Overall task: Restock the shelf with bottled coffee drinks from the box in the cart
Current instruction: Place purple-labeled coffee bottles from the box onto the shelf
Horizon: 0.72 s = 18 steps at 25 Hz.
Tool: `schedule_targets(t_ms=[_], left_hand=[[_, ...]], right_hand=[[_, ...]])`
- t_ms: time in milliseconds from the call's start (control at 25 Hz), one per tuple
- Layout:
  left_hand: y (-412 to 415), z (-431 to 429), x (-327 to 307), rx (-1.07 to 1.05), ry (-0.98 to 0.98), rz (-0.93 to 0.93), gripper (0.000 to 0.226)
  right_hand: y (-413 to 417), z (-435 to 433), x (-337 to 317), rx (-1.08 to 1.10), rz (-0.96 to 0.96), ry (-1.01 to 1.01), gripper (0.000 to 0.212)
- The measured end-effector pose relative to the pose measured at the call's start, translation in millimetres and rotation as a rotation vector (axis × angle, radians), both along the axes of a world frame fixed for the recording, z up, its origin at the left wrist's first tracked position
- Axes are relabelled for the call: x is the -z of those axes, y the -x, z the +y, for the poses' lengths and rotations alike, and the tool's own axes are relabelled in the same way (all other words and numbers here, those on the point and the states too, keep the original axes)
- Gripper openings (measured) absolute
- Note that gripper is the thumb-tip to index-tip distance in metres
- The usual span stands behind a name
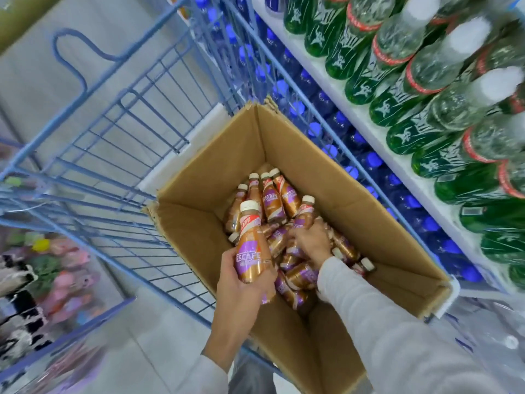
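The left hand [241,285] grips, fingers wrapped, a cream-capped copper-and-purple coffee bottle [250,245] by the left wall of the box [193,228], while the right hand [309,241] curls its fingers round a second bottle [305,213] inside.

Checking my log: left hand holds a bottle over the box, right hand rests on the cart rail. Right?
No, the right hand part is wrong: the head view shows it inside the box, gripping a second bottle. The left hand does hold a bottle over the box.
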<state>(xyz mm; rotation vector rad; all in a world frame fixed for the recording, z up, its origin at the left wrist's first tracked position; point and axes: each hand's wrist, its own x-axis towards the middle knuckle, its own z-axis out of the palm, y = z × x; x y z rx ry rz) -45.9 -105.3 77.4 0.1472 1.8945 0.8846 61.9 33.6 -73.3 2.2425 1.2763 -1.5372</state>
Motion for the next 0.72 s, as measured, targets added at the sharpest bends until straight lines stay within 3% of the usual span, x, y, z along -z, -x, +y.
schedule_targets(t_ms=[160,360,600,720], left_hand=[[-0.5,6.4,-37.9,0.103,-0.088,0.041,0.077],[-29.5,20.5,-106.6,0.274,-0.332,0.017,0.062],[-139.8,23.7,-172.1,0.525,-0.605,-0.21,0.045],[-218.3,8.1,-199.1,0.662,-0.688,-0.265,0.054]], right_hand=[[-23.0,-24.7,-108.3,0.357,0.36,0.021,0.081],[-81.8,-62.9,-243.9,0.594,0.611,-0.273,0.063],[-198.3,-117.6,-333.9,0.801,0.758,-0.531,0.055],[-271.6,-160.2,-365.7,0.894,0.768,-0.668,0.05]])
